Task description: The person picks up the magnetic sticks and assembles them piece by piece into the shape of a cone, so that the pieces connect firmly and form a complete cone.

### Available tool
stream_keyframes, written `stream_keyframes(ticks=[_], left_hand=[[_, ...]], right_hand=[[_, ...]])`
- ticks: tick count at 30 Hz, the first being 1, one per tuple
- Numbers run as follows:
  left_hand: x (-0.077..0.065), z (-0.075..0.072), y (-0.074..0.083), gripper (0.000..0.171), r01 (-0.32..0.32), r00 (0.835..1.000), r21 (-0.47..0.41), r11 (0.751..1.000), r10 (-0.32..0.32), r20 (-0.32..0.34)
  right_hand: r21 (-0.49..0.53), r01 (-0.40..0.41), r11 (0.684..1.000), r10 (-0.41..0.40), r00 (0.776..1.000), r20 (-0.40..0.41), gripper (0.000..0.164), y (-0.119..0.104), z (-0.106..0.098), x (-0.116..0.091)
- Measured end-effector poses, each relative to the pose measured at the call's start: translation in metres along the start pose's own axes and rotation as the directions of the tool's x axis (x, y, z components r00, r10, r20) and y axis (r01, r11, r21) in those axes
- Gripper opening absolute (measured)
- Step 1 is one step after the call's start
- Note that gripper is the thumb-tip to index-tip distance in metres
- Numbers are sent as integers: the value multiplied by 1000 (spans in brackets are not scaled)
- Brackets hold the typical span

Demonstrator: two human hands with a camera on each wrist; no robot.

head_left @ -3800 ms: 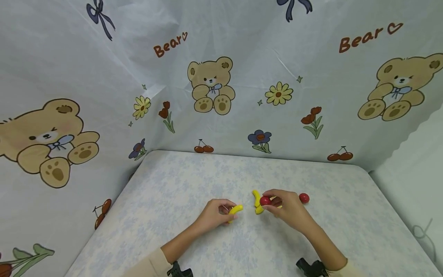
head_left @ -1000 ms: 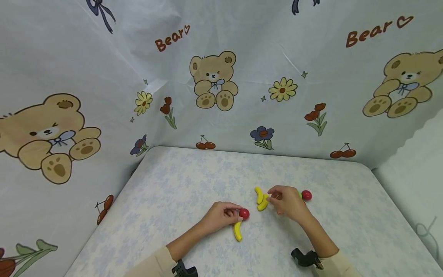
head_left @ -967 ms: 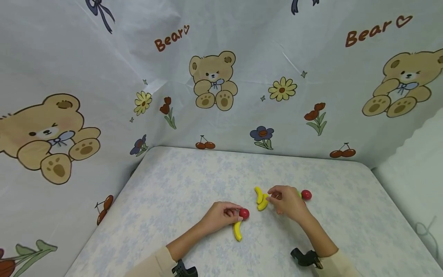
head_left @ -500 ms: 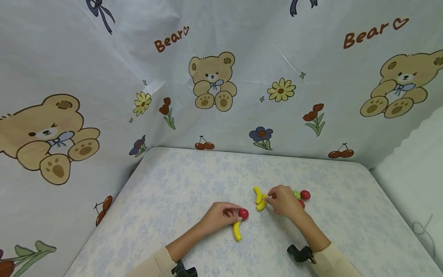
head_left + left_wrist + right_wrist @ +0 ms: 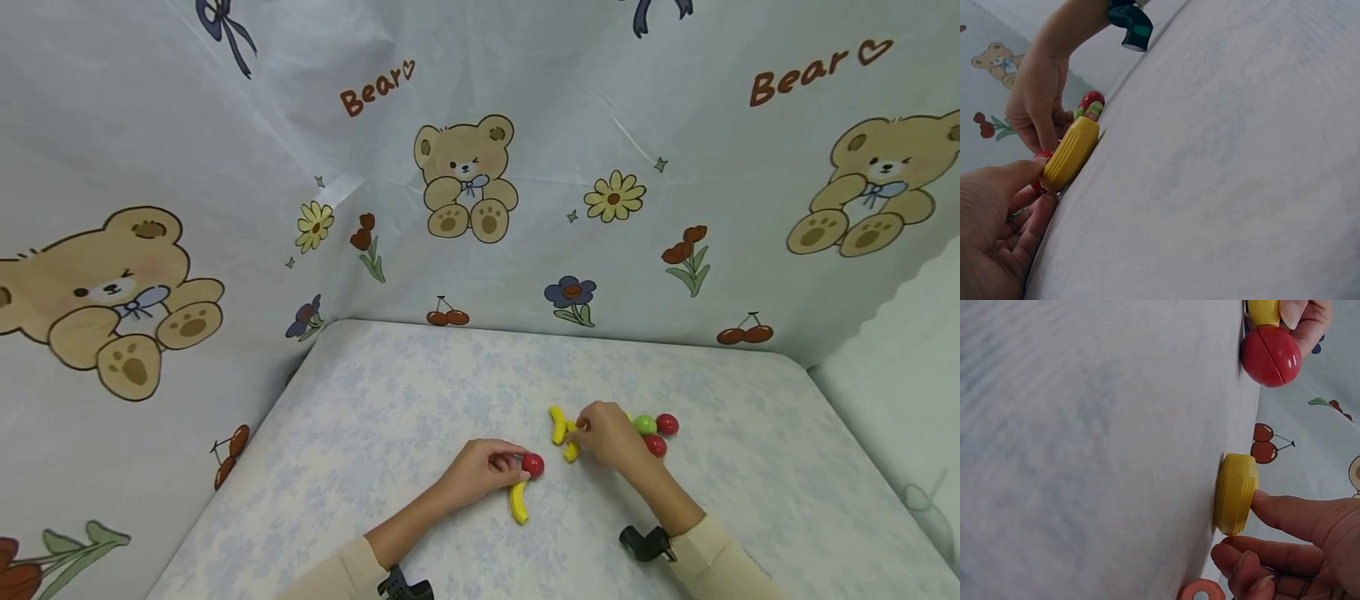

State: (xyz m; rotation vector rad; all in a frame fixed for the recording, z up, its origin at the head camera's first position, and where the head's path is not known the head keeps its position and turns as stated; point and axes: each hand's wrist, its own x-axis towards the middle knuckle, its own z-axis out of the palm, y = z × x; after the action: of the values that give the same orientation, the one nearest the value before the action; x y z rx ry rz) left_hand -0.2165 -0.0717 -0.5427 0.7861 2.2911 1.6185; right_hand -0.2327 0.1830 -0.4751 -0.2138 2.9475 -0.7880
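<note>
In the head view my left hand (image 5: 480, 473) pinches a shiny red ball (image 5: 532, 465) at the tabletop. A toy banana (image 5: 519, 503) lies against that ball, its upper end by my thumb; the left wrist view shows the ridged banana (image 5: 1072, 153) partly covering the ball. Further right, my right hand (image 5: 609, 435) has its thumb and fingers at a second toy banana (image 5: 572, 452). The right wrist view shows the thumb touching this banana (image 5: 1235, 494), with a finger at its lower end. A third toy banana (image 5: 557, 424) lies just left of it.
Right of my right hand lie a green ball (image 5: 645, 424) and two red balls, one further back (image 5: 667, 424) and one nearer (image 5: 655, 446). The pale patterned table (image 5: 420, 375) meets a bear-printed curtain (image 5: 510, 275) at its back edge.
Earlier my right hand held a red ball and my left a banana. The ball is now at my left hand, above that banana. My right hand has moved left to another banana, now turned slightly.
</note>
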Motion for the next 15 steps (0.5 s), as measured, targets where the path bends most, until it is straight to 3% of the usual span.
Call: stream_keyframes(ticks=[15], left_hand=[[0, 1, 5, 27, 6, 1000, 8, 1000, -6, -7]], right_hand=[[-69, -31, 997, 34, 999, 41, 17, -12, 5, 4]])
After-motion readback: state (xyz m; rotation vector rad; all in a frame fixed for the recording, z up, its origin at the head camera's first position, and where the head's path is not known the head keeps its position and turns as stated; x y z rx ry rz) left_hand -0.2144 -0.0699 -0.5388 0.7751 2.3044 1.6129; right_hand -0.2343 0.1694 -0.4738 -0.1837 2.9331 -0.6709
